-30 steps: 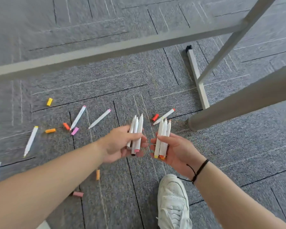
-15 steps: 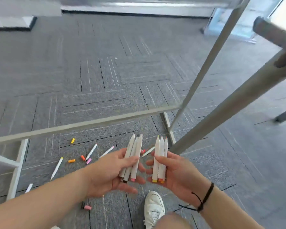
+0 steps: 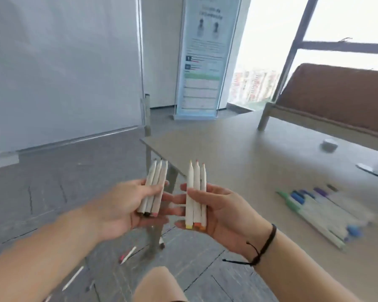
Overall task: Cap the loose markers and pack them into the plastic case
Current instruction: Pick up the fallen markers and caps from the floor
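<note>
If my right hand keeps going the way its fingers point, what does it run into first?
Probably the left hand. The right hand points its fingers leftward, across a narrow gap, at the left hand's fingertips and its markers. Depth is unclear from one view, so it might pass just in front.

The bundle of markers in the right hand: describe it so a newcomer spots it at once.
Start at the beige table and drop to its near corner. There the right hand holds three white markers upright. Unlike the left hand's bundle, their bottom ends are yellow and orange.
</note>
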`<action>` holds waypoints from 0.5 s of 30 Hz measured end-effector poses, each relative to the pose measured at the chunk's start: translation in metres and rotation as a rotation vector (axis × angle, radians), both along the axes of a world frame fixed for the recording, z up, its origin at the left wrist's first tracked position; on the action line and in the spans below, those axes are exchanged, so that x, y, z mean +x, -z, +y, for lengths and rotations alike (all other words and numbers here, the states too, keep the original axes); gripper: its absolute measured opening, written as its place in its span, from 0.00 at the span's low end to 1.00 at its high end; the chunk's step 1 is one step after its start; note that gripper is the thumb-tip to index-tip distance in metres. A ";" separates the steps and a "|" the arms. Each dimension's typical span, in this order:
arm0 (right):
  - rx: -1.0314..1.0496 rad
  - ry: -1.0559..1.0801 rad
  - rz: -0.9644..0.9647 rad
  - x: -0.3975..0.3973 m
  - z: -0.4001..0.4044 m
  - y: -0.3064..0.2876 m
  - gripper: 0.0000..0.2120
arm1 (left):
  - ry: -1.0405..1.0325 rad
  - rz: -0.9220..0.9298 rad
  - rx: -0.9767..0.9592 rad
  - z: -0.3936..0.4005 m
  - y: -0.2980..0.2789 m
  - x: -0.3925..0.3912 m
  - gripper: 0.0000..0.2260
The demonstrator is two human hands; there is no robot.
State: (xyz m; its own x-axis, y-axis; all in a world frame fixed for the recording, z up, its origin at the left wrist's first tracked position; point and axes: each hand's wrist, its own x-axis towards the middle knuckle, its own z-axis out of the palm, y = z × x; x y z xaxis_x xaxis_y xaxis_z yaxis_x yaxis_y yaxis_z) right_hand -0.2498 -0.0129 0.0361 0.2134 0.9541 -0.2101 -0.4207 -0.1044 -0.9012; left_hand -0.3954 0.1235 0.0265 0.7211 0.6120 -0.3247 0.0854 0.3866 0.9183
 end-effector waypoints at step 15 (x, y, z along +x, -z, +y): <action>-0.306 0.696 -0.022 0.155 -0.276 -0.007 0.08 | 0.432 0.058 -0.026 -0.224 -0.018 0.200 0.09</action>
